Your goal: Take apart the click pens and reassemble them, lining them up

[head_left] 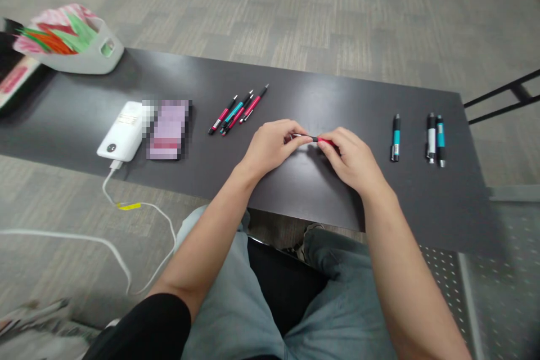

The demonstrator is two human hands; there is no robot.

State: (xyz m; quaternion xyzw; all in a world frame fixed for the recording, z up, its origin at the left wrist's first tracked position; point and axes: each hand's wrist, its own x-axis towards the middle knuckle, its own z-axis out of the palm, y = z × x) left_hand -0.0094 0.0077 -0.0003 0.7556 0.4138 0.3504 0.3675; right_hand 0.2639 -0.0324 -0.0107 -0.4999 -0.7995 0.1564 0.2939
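Note:
Between my hands, above the dark table [202,174], is a red and black pen [315,139]. My left hand [276,143] pinches its thin end, while my right hand [348,157] is closed round the red barrel. To the left of my hands lies a loose group of several pens, among them a red pen [254,103] and a teal pen [235,113]. Off to the right, a teal and black pen [396,138] lies apart from a white and black pen [431,138] and another teal pen [441,140], which are side by side.
A white power bank [124,132] with a cable [158,208] lies on the left, beside a blurred purple object [169,129]. A pale basket [95,56] with colourful items stands at the far left. A black metal bar [502,95] is beyond the right edge.

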